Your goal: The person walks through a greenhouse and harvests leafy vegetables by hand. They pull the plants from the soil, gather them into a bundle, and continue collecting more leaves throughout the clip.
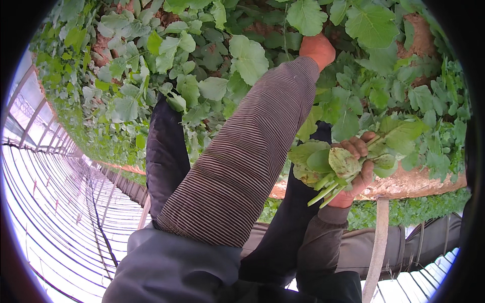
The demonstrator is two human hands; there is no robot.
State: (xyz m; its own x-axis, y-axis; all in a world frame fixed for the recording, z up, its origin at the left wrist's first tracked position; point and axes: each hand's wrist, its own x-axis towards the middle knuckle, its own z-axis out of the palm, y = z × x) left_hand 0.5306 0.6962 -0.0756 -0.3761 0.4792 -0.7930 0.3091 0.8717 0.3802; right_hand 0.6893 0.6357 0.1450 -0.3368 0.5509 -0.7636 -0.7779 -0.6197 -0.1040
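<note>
My left hand (318,47) reaches down among the leafy green plants at the upper right. Leaves cover its fingers, so what it touches does not show. Its striped knit sleeve (250,151) crosses the middle of the view. Lower down, my right hand (360,170) is closed around a small bunch of picked greens (318,163). The pale cut stalks (327,193) point down and to the left. One leaf (344,163) in the bunch has brownish blotches. Broad leaves stick out past the fingers on the right.
A dense bed of leafy vegetables (212,89) surrounds my dark-trousered legs (166,151). Reddish soil (420,36) shows between plants. Behind stand a pale post (379,242), a rolled dark sheet (367,246) and the hooped greenhouse frame (75,197).
</note>
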